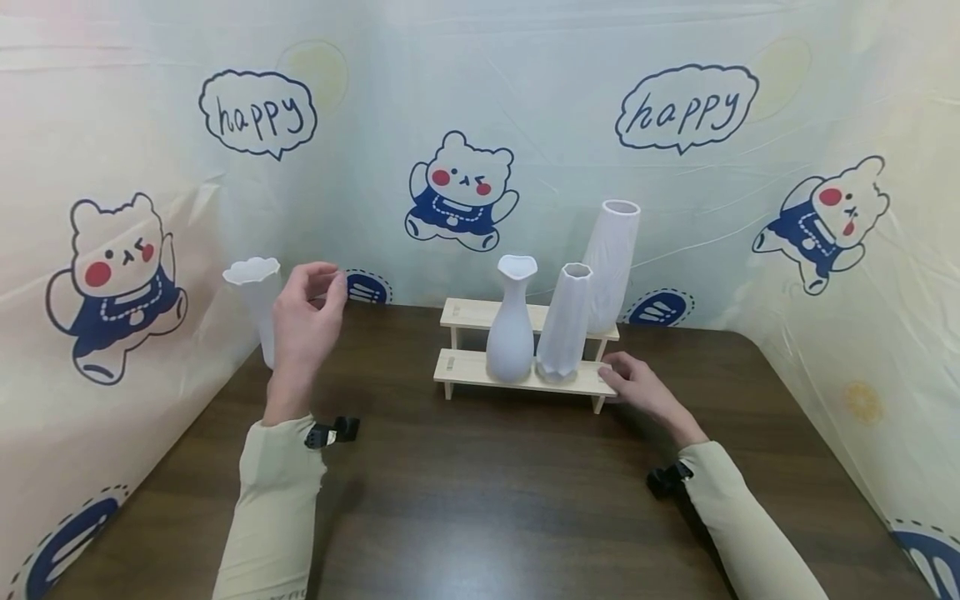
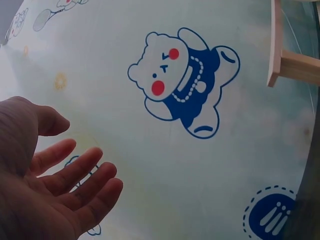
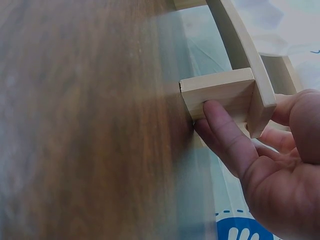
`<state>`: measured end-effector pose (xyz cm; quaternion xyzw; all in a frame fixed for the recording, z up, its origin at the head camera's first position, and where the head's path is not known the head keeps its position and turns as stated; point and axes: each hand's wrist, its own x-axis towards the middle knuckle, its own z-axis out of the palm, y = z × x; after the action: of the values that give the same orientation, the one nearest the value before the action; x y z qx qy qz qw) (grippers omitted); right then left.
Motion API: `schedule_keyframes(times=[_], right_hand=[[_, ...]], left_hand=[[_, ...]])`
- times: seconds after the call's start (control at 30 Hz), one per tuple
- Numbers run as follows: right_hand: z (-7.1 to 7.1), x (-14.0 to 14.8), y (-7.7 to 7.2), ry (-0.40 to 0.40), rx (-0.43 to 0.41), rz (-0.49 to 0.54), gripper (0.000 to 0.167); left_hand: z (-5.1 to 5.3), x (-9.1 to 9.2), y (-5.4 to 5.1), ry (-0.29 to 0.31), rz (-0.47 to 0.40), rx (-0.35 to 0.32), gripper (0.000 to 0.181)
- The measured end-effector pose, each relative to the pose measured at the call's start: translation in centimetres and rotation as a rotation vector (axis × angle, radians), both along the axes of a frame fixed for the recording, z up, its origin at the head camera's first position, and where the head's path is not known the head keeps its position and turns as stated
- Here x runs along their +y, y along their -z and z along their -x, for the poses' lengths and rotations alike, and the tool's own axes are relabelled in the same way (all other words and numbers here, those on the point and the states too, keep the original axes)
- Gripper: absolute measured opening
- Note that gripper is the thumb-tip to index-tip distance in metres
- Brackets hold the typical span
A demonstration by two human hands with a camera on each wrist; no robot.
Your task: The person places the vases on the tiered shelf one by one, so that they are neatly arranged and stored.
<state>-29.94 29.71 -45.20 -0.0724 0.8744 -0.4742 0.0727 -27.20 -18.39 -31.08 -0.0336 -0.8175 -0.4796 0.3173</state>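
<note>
A two-tier wooden display stand (image 1: 480,372) stands toward the back of the table. My right hand (image 1: 641,385) grips the right end of its lower tier, thumb on the board and fingers against the leg (image 3: 222,92). On that tier are a white vase with a narrow neck (image 1: 512,333) and a white ribbed vase (image 1: 564,325). A taller white vase (image 1: 613,262) is on the upper tier. At the left, my left hand (image 1: 306,325) is raised with loose fingers and holds nothing. Beside it a white wavy-rimmed vase (image 1: 258,292) is partly hidden by the hand.
The dark wooden table (image 1: 480,483) stretches in front of the stand. A pale printed cloth (image 1: 555,100) hangs along the back and both sides, close to the table's edges.
</note>
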Motion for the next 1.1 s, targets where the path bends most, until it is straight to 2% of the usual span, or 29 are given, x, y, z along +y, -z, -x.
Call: schedule_keyframes(times=[0.23, 0.53, 0.87, 1.1], right_hand=[[0.1, -0.1, 0.0, -0.012, 0.0, 0.012, 0.05], [0.0, -0.1, -0.1, -0.003, -0.002, 0.012, 0.048], [-0.2, -0.1, -0.3, -0.008, 0.0, -0.002, 0.049], [-0.1, 0.0, -0.1, -0.003, -0.005, -0.005, 0.05]], left_hand=[[0.2, -0.7, 0.5, -0.038, 0.008, -0.03, 0.039], [0.4, -2.7, 0.7, -0.082, -0.055, -0.036, 0.041], [1.1, -4.9, 1.0, -0.226, -0.138, 0.006, 0.041], [1.4, -6.0, 1.5, -0.329, -0.202, -0.018, 0.039]])
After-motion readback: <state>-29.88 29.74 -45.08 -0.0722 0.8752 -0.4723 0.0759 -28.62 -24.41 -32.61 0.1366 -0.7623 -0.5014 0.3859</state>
